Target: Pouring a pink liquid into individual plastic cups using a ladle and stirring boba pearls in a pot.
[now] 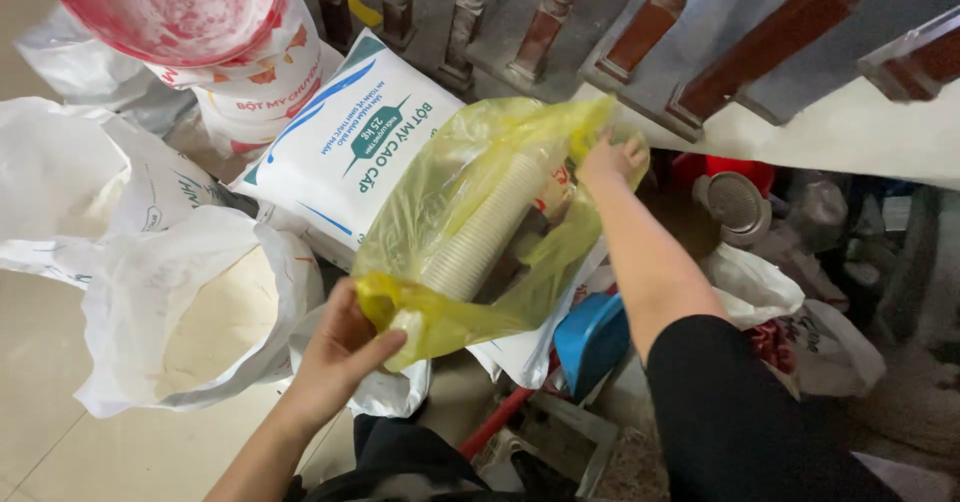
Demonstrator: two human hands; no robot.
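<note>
A yellow translucent plastic bag [470, 162] lies across a white flour sack [350, 142]. Inside it is a long stack of white paper cups [490, 227]. My left hand [335, 357] grips the bag's near, lower end. My right hand [610, 157] holds the bag's far, upper edge, fingers curled into the plastic. The right forearm runs down into a black sleeve [740, 412].
An open white sack of pale powder [200, 312] sits at the left. A red-smeared white bucket [170, 7] stands at the top left. Wooden stair balusters [650, 12] cross the top. A blue object [590, 337], white bags and clutter lie to the right.
</note>
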